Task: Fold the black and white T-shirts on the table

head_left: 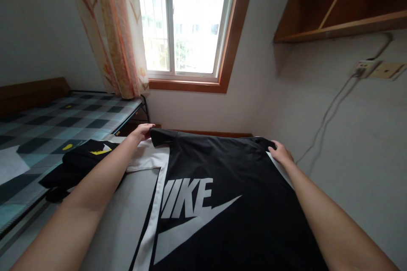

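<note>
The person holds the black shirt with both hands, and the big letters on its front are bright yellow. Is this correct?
Not quite: the head view shows the big letters on the black shirt are grey, not yellow. Both hands do hold it.

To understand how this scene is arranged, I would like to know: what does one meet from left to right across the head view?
White sheet, black bundle, left hand, NIKE print on the shirt, right hand, wall socket.
</note>
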Tool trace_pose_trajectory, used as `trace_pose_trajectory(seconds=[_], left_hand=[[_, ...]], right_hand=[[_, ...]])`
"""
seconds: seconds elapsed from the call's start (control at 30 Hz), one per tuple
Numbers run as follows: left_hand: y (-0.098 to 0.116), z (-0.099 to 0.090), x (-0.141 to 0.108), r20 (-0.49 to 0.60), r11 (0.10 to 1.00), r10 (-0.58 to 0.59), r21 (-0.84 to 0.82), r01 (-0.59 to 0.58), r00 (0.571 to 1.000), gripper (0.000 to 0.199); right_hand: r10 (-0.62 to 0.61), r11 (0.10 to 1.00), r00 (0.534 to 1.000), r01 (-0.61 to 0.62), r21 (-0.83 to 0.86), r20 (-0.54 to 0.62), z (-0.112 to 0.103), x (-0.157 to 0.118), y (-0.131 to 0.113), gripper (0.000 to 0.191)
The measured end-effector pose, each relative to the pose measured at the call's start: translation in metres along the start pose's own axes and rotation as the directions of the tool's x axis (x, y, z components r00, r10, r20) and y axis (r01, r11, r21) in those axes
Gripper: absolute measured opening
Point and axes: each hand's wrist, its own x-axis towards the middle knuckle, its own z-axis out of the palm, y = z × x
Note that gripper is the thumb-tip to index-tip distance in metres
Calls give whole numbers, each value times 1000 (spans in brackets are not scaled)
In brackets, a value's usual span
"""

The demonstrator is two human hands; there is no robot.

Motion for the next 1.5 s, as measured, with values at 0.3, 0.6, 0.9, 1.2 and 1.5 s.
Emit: trace_pose_trajectory(seconds=[0.3,0.6,0.9,1.2,1.5], left_hand=[[-26,-6,-9,-93,999,-34,38,37,995,33],[-21,30,-67,161,568,635,565,-598,755,32],[-41,40,-160,500,351,542,596,-722,676,29],[-31,22,-204,487,666,234,550,-504,841,55],[-22,6,-254,690,950,43,195,-242,723,81]], right_hand=[[-78,988,996,71,-138,-47,-4,2,-5,50],[-366,901,909,292,-321,-199,10,-49,-24,49],[-341,873,937,289,-392,-68,9,-98,-32,50],[-75,968,970,126,-218,230,-33,-102,3,46],[-145,988,867,154,20,477,-70,-142,51,24]])
